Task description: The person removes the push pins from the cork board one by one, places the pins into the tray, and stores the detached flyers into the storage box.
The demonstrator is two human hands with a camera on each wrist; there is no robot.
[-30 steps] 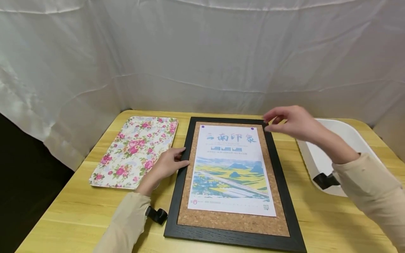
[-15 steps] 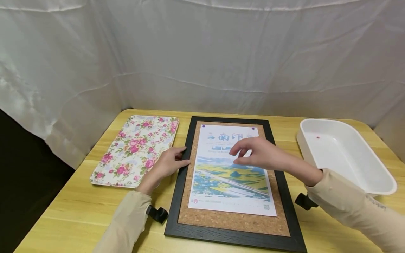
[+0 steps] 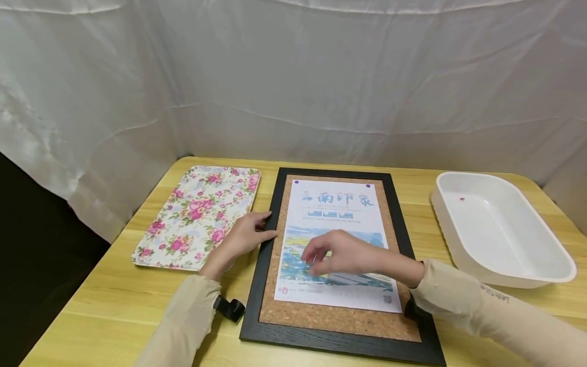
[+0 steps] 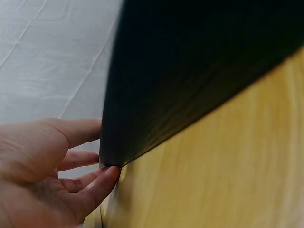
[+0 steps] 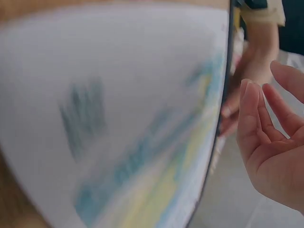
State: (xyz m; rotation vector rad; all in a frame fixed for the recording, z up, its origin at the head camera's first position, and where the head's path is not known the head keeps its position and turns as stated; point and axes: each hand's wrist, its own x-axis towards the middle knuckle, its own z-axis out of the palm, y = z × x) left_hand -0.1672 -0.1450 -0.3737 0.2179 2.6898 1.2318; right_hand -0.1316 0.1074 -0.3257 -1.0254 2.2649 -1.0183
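A cork board [image 3: 321, 317] in a black frame lies on the table, seen in the head view. On it lies a printed poster [image 3: 337, 201] with blue lettering and a landscape picture. Purple pushpins [image 3: 296, 182] sit at its two upper corners. My left hand [image 3: 243, 235] holds the frame's left edge, thumb on top, fingertips at its side in the left wrist view. Over the lower half of the poster hovers my right hand [image 3: 344, 253], fingers loosely bent and apart from the thumb. In the right wrist view nothing shows between the fingertips [image 5: 250, 91].
A floral tray [image 3: 197, 209] lies left of the board, partly behind my left hand. At the right stands a white plastic tub [image 3: 504, 229] with a small pink speck [image 3: 462, 199] inside. A pale curtain [image 3: 293, 81] hangs behind the wooden table [image 3: 91, 300].
My right hand has moved from the board's upper right corner leftward and toward me, over the poster's lower half. The left hand has stayed at the frame's left edge.
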